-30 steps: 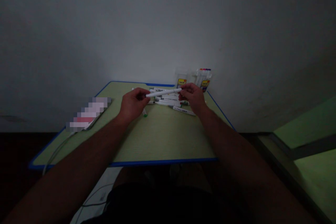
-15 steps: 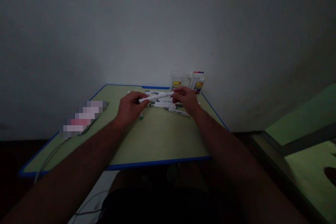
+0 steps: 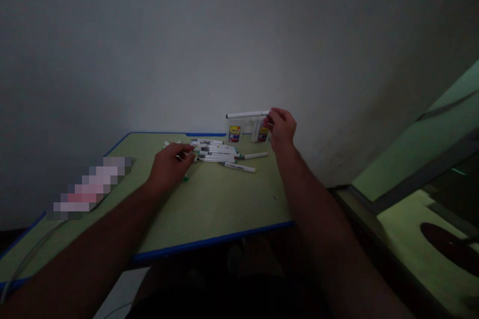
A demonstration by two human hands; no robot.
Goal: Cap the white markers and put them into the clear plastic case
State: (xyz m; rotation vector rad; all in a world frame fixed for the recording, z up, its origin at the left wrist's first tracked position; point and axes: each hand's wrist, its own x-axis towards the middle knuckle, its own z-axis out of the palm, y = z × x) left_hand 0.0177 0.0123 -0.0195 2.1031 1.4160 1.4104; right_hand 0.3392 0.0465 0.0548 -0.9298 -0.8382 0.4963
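In the head view, my right hand (image 3: 281,127) is raised at the table's back right, its fingers closed round one end of a white marker (image 3: 247,115). This marker lies nearly level in the air, its dark tip pointing left. Below it are two clear cases with yellow labels: the left case (image 3: 234,132) and the right case (image 3: 260,132), partly covered by my fingers. My left hand (image 3: 170,163) hovers at the left side of a pile of white markers (image 3: 219,153), thumb and forefinger apart with nothing between them. One green-ended marker (image 3: 185,178) shows partly beneath that hand.
The pale table (image 3: 224,204) has a blue edge and stands against a grey wall (image 3: 187,60). On its left lies a blurred-out flat object (image 3: 92,187) with a cable (image 3: 33,246). A loose marker (image 3: 241,167) lies in front of the pile.
The marker has passed from both hands to my right hand alone, which has risen and moved right over the cases. My left hand has let go and is lower. The view has turned right.
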